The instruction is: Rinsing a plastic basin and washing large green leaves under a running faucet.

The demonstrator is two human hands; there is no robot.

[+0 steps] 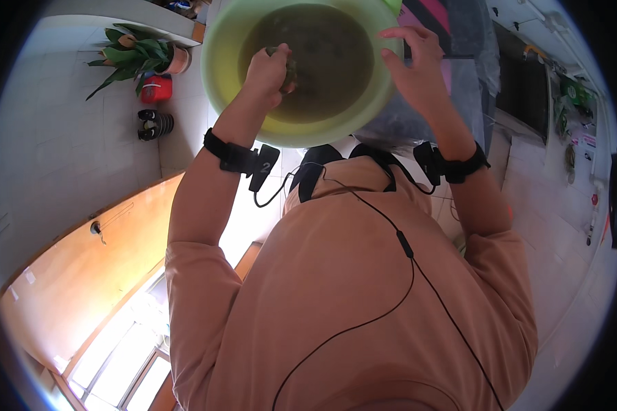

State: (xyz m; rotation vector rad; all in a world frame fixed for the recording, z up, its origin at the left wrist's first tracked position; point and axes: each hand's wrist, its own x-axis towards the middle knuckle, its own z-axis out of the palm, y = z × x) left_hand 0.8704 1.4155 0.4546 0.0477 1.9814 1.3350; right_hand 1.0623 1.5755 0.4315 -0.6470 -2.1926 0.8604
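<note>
A large yellow-green plastic basin (308, 136) holds murky brown water. Over its left part, my left hand (267, 74) is closed around a dark greenish clump (290, 76), whose exact kind I cannot tell. My right hand (414, 61) is at the basin's right rim, with thumb and fingers apart and nothing between them. Whether its fingertips touch the rim is unclear. Both wrists wear black straps with small dark devices, joined to a thin black cable down my front.
Grey plastic-like sheeting (463, 82) covers a surface right of the basin. On the left stand a potted plant (177, 60), a red container (157, 89) and a pair of dark shoes (156, 125). An orange-brown wooden panel (103, 257) runs along the lower left.
</note>
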